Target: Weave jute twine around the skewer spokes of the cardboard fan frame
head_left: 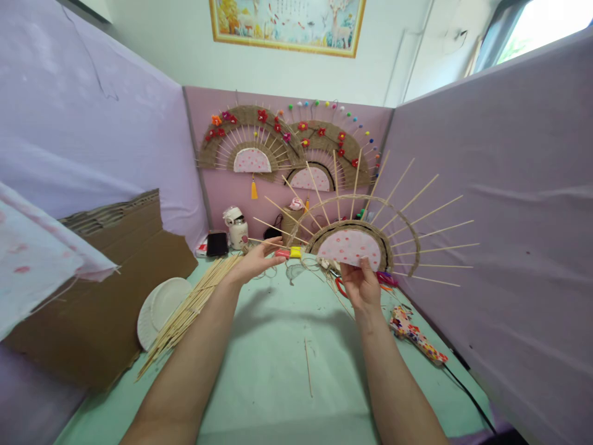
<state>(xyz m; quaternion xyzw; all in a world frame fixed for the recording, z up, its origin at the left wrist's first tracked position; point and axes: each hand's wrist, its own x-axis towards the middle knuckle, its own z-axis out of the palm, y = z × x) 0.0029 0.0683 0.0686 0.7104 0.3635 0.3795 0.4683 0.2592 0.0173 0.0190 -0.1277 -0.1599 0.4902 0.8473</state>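
My right hand [360,285] pinches the bottom edge of a half-made fan [349,246], holding it upright above the green table [273,364]. The fan has a pink dotted half-disc, twine woven round it, and thin bamboo sticks spreading out. My left hand [257,258] reaches to the fan's left side, palm up with fingers curled toward the tip of the lowest left stick; whether it grips that stick or the twine I cannot make out.
A bundle of bamboo sticks [194,301] and white paper plates [157,309] lie at left beside cardboard sheets [102,296]. One loose stick [308,366] lies centre. A patterned glue gun [414,334] lies right. Finished fans [252,143] hang on the back panel.
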